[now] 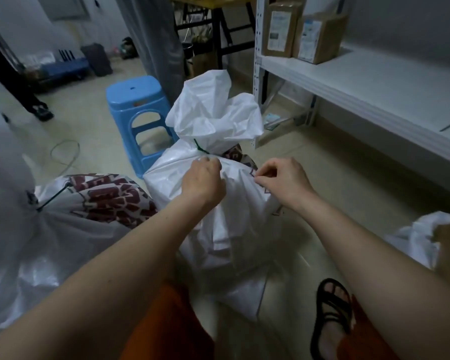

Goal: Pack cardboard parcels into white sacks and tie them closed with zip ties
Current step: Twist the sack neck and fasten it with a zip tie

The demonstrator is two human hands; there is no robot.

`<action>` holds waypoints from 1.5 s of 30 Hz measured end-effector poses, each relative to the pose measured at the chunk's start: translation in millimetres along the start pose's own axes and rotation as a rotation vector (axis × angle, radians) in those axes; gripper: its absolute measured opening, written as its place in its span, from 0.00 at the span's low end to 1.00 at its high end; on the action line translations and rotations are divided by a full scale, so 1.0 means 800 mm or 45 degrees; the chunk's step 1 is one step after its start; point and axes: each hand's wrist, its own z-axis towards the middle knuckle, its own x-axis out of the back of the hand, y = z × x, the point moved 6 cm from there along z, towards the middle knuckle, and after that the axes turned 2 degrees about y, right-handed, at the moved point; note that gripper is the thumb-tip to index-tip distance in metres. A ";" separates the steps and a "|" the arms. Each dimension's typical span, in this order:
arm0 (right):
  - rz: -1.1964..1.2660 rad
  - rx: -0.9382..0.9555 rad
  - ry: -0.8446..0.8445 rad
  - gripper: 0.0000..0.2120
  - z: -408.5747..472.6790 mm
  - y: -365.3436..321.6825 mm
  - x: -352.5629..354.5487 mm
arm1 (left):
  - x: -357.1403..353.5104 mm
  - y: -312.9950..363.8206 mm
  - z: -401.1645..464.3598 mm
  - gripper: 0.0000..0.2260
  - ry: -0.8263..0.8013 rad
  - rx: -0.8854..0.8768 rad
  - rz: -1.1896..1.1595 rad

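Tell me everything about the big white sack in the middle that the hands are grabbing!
The white sack stands upright on the pale floor, bulging as if full. It looks like thin, crinkly woven plastic with dark red print on its right side. Its neck is gathered and tied by a green zip tie, with the loose top ruffling up above. The left hand and right hand both grip its shoulders just below the tie. A blue stool stands just behind it.

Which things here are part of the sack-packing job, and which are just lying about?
Part of the job:
- white plastic sack in the middle
- green zip tie at its neck
- left hand and right hand, both gripping the sack
- tied printed sack at left

Lying about:
- blue plastic stool
- black sandal
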 end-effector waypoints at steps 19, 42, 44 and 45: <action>-0.365 0.143 0.153 0.11 0.003 -0.068 -0.024 | 0.030 -0.070 -0.048 0.18 0.085 0.096 -0.160; -0.160 0.129 0.443 0.20 0.219 -0.091 0.003 | -0.025 -0.079 0.157 0.15 -0.032 0.236 -0.846; -0.162 0.064 0.503 0.20 0.226 -0.081 0.009 | -0.030 -0.066 0.157 0.20 -0.060 0.168 -0.673; -0.178 0.048 0.514 0.20 0.227 -0.078 0.010 | -0.032 -0.060 0.157 0.24 -0.054 0.149 -0.530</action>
